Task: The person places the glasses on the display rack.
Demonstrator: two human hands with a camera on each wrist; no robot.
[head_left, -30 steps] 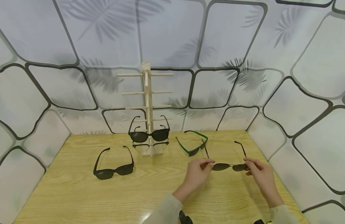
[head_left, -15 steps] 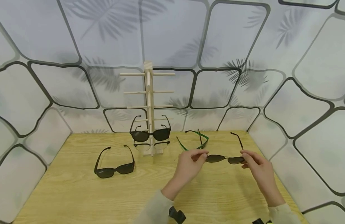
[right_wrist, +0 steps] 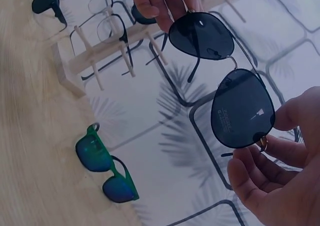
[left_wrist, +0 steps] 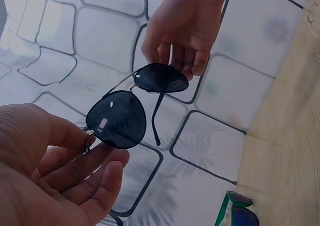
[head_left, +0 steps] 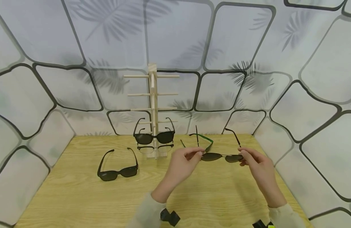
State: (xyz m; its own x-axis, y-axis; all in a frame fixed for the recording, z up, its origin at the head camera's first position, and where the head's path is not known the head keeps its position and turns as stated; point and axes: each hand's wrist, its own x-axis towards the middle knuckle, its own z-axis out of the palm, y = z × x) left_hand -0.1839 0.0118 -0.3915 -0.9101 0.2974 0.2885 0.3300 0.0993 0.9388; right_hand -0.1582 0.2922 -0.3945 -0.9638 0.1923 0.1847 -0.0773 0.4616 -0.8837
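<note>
Dark aviator sunglasses (head_left: 211, 156) with a thin metal frame hang in the air between my two hands, temples spread and pointing away from me. My left hand (head_left: 182, 163) pinches the left hinge end between thumb and fingers. At the other hinge end, my right hand (head_left: 258, 167) pinches the frame the same way. Both dark lenses (left_wrist: 117, 120) show fully in the left wrist view. Green-framed sunglasses (right_wrist: 95, 153) with blue lenses lie on the table behind; in the head view my left hand and the aviators partly cover them.
A wooden eyewear stand (head_left: 153, 95) with several pegs rises at the back; black sunglasses (head_left: 154, 137) and clear-lens glasses (head_left: 147, 149) sit on its low pegs. Another black pair (head_left: 118, 173) lies on the wooden table (head_left: 107, 205) at left. Patterned walls (head_left: 175, 34) enclose the back and sides.
Both hands have carried the aviator sunglasses leftward and somewhat up, away from me. The left hand now overlaps the green sunglasses in the head view. The stand and the other glasses stay put.
</note>
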